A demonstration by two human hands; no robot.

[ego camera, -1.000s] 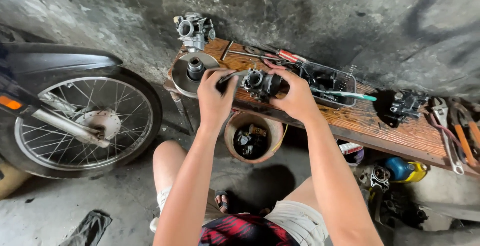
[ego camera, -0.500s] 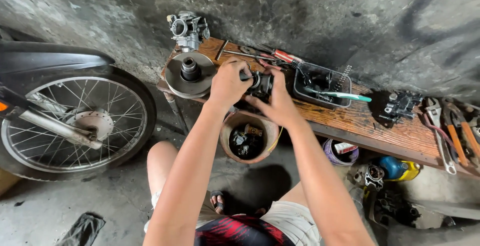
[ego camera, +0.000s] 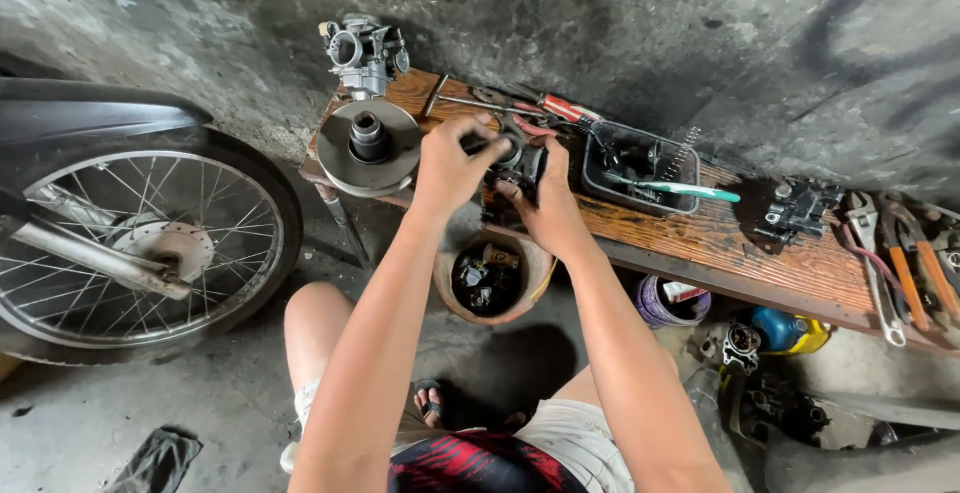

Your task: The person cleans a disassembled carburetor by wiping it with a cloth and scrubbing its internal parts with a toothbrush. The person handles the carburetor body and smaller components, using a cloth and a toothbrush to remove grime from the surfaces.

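both hands (ego camera: 452, 165) (ego camera: 545, 208) grip a dark engine part (ego camera: 520, 165) over the wooden bench (ego camera: 700, 238)

One view only, and it sat on the person's head, tipped steeply down and forward. It looked over both forearms, which ran up from the bottom edge to the left hand (ego camera: 447, 165) and right hand (ego camera: 540, 211), close to the lens and meeting mid-frame. The wooden bench (ego camera: 700, 238) crossed the picture on a slant just beyond them, with the grey wall (ego camera: 620, 23) filling the top. Far left, the motorcycle wheel (ego camera: 140, 248) was cut by the edge. Knees and concrete floor (ego camera: 230, 403) lay directly beneath. No second view shared the scene.
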